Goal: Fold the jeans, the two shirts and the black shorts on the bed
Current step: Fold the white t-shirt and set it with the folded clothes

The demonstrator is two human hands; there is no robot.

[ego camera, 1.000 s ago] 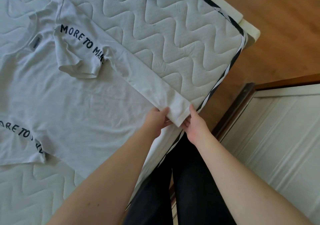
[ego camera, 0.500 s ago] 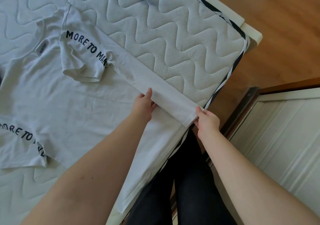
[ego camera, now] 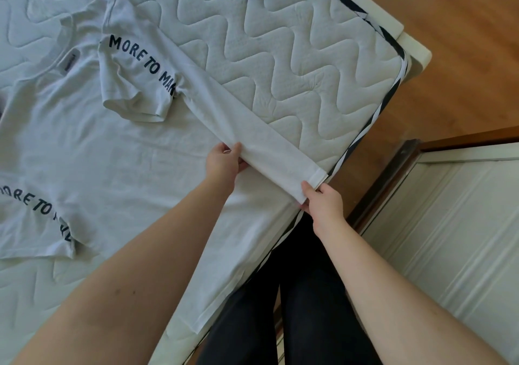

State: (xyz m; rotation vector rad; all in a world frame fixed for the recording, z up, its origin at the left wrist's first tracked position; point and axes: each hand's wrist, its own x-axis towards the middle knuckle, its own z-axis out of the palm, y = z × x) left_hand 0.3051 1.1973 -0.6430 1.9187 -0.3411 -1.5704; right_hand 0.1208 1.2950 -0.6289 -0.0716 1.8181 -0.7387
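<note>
Left hand (ego camera: 223,161) and right hand (ego camera: 323,200) pinch folded shirt (ego camera: 112,151) edge near mattress (ego camera: 280,55) corner.

Bare forearms (ego camera: 157,258), blk leggings (ego camera: 306,308)

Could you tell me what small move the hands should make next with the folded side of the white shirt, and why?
Probably press the strip flat. The left hand and right hand pinch the white shirt along its folded side, which looks slightly raised.
</note>
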